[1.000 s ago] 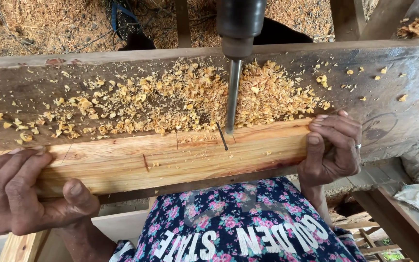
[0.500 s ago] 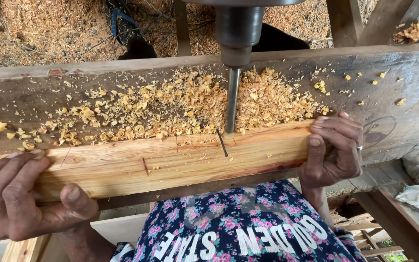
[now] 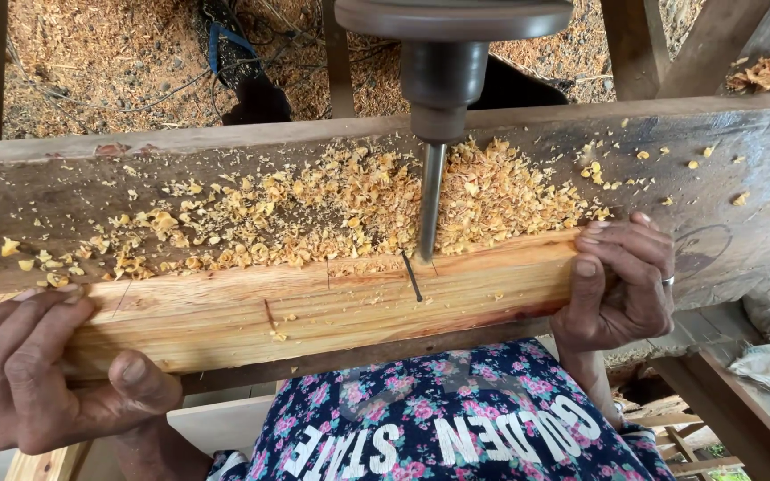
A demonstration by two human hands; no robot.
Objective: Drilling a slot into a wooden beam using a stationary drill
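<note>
Your left hand sits at eight o'clock on the long pale wooden plank; your right hand at three o'clock on its other end; the steel drill bit stands at twelve, behind the plank; yellow wood shavings lie behind it on the grey weathered workbench.

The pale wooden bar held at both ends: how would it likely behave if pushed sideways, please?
The wooden bar looks stiff: it spans straight between the left hand and right hand. It would probably slide rather than roll, given its flat faces. Loose wood shavings on the bench beside it would likely scatter.
</note>
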